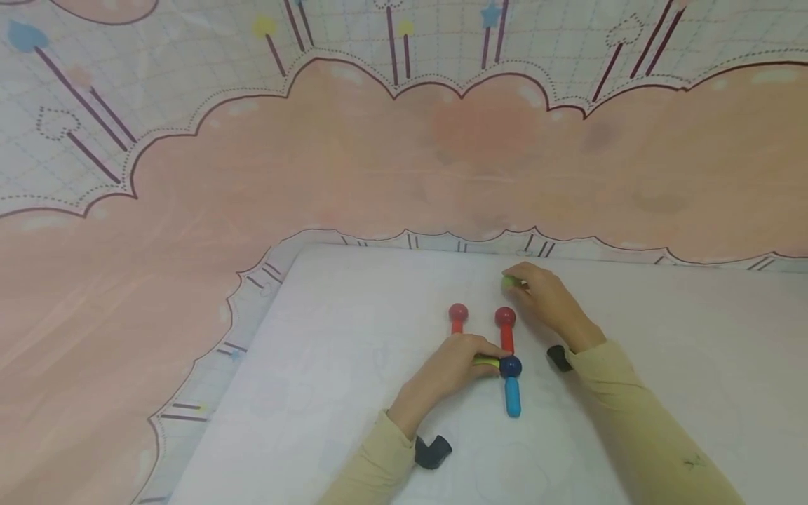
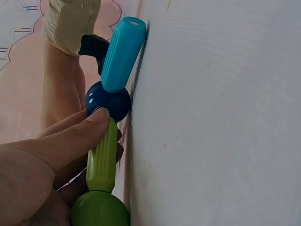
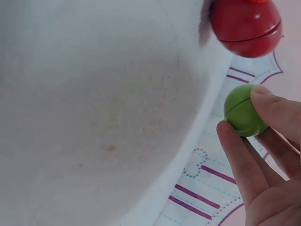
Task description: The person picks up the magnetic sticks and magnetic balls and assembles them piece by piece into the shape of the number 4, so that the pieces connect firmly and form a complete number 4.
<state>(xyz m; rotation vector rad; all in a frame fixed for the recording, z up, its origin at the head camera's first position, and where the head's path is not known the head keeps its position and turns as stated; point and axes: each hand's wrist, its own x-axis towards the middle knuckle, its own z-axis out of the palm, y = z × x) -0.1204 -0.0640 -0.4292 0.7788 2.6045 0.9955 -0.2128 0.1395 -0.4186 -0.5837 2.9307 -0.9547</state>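
Note:
My left hand (image 1: 447, 370) grips a yellow-green stick (image 2: 103, 157), its thumb tip reaching the navy blue ball (image 1: 510, 367) at one end. A green ball (image 2: 100, 210) sits on the stick's other end, visible only in the left wrist view. From the navy ball a light blue stick (image 1: 513, 398) points toward the front, and a red stick (image 1: 507, 339) runs back to a red ball (image 1: 505, 317). A second red ball (image 1: 458, 313) tops another red stick, partly hidden by the left hand. Farther back, my right hand (image 1: 550, 300) pinches a loose green ball (image 3: 241, 113) between thumb and fingers.
All this lies on a white tabletop (image 1: 303, 393). Beyond its back and left edges is a pink and white patterned sheet (image 1: 379, 161). Black camera mounts (image 1: 433, 452) show at both wrists, low over the table.

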